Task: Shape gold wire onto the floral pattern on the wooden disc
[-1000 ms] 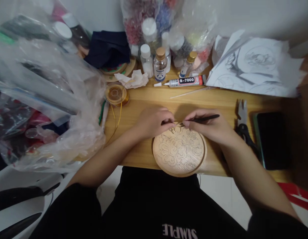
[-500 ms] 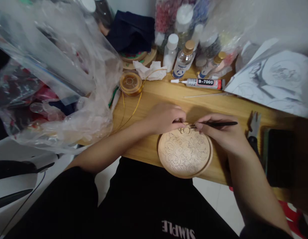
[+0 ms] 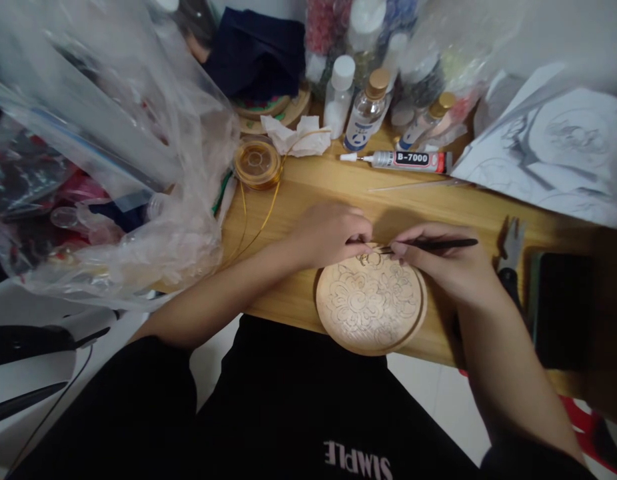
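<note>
A round wooden disc (image 3: pixel 371 307) lies at the table's front edge, its face covered with a drawn flower pattern. At its far edge a short curled gold outline (image 3: pixel 372 259) sits on the drawing. My left hand (image 3: pixel 333 232) is closed there, thumb and finger pinched at the rim; what they hold is too small to make out. From the right, my right hand (image 3: pixel 446 260) grips slim black tweezers (image 3: pixel 448 244), tips close to my left fingertips. A spool of gold wire (image 3: pixel 257 163) stands behind my left forearm, and its loose strand runs down toward that arm.
Behind the hands lie a B-7000 glue tube (image 3: pixel 411 160), crumpled tissue (image 3: pixel 298 135) and small bottles (image 3: pixel 366 113). Pliers (image 3: pixel 512 253) and a black phone (image 3: pixel 563 310) are at right, printed sheets (image 3: pixel 553 147) behind them. A clear plastic bag (image 3: pixel 188 227) bulges at left.
The view has tilted slightly, so the things at the back sit a little higher. Both hands keep nearly the same place at the disc's far edge.
</note>
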{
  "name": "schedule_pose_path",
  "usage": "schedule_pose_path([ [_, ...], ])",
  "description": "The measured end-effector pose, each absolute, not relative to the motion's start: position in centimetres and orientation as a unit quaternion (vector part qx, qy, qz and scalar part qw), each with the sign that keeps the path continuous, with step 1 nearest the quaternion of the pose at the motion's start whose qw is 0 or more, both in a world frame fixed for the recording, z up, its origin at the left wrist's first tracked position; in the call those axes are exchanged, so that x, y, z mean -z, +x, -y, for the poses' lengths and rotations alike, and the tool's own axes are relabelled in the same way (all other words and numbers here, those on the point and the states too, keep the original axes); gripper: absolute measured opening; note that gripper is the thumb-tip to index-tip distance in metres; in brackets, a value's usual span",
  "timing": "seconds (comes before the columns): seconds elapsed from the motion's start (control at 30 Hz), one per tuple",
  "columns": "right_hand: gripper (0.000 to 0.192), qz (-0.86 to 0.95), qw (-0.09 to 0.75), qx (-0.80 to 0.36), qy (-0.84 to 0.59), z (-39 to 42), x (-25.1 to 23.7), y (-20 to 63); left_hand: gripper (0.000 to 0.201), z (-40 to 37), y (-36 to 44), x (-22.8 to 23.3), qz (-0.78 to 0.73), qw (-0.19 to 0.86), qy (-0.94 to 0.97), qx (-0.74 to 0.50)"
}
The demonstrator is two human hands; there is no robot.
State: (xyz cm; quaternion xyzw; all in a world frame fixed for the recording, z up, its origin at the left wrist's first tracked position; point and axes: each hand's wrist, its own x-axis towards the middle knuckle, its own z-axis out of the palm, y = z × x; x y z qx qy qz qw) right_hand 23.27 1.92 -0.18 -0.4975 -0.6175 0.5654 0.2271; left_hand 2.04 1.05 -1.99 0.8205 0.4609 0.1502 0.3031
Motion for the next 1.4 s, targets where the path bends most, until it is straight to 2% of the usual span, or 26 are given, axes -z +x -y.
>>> schedule_pose_path([
  [0.3, 0.011, 0.609, 0.229, -0.573, -0.498, -2.0, 0.27, 23.19, 0.012, -0.91, 2.03, 2.0, -0.457, 0.285, 0.83, -0.15],
  [0.57, 0.008, 0.601, 0.235, -0.58, -0.498, -1.96, 0.25, 23.27, 0.013, -0.97, 1.93, 2.05, -0.469, 0.318, 0.806, -0.171],
  [1.4, 0.009, 0.602, 0.241, -0.579, -0.495, -1.86, 0.06, 23.03, 0.01, -1.04, 1.85, 2.46, -0.465, 0.33, 0.8, -0.187],
])
